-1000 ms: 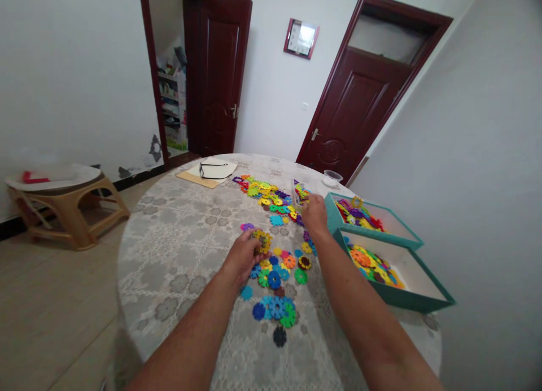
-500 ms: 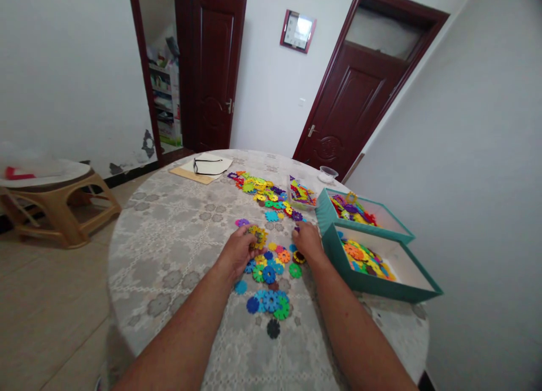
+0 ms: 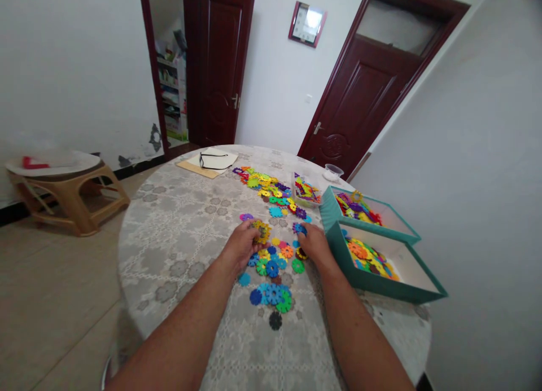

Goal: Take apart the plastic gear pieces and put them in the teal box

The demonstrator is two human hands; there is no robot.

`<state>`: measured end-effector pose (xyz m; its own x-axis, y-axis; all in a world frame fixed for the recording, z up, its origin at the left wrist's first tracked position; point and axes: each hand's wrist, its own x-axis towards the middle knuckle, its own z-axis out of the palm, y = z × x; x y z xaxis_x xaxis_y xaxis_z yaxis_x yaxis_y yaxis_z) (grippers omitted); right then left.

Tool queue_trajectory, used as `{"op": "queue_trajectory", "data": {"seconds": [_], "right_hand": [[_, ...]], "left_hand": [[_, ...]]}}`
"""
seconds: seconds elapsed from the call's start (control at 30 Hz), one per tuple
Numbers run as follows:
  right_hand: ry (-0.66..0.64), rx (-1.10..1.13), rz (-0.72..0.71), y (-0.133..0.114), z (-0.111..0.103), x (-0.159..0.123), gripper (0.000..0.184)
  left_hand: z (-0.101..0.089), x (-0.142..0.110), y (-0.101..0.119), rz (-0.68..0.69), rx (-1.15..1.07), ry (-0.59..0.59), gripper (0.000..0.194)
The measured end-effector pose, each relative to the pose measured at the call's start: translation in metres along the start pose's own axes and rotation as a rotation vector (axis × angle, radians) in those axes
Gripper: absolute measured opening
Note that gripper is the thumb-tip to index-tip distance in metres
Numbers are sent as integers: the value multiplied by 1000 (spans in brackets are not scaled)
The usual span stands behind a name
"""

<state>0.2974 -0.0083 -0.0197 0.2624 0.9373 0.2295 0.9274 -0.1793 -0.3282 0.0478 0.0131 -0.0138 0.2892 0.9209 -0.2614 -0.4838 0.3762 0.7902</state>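
Note:
My left hand [image 3: 244, 244] is closed around a cluster of yellow interlocking snowflake discs [image 3: 261, 231], raised a little over the table. On the right, my right hand [image 3: 312, 240] pinches a blue snowflake disc [image 3: 300, 228], with a bit of purple showing at its left side. Between and below the hands lie loose discs in several colours, among them an orange disc [image 3: 287, 251], a dark blue disc [image 3: 271, 268] and a green disc [image 3: 298, 266]. Nearest to me is a black disc [image 3: 275, 321]. A purple-pink disc [image 3: 246, 216] lies just beyond my left hand.
Two teal boxes of discs, the nearer box [image 3: 398, 289] and the farther box [image 3: 396, 207], stand at the right. Behind are a clear tub [image 3: 307, 201], a small bowl [image 3: 333, 171] and a long pile of discs [image 3: 265, 183]. Glasses [image 3: 214, 166] rest on paper at the back left.
The view has shifted slightly, moving the scene right. The blue disc at my right fingertips now shows more clearly. My left hand still holds the yellow cluster.

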Motion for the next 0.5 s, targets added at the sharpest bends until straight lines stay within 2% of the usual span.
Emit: {"op": "queue_trajectory", "data": {"seconds": [0.23, 0.4, 0.5], "right_hand": [[-126, 170, -110, 1, -6, -7, 27], [-160, 257, -186, 0, -15, -8, 14], [-130, 250, -199, 1, -17, -6, 27]], "left_hand": [[0, 2, -2, 9, 1, 0, 49], [0, 2, -2, 11, 8, 4, 48], [0, 1, -1, 16, 7, -3, 48]]}}
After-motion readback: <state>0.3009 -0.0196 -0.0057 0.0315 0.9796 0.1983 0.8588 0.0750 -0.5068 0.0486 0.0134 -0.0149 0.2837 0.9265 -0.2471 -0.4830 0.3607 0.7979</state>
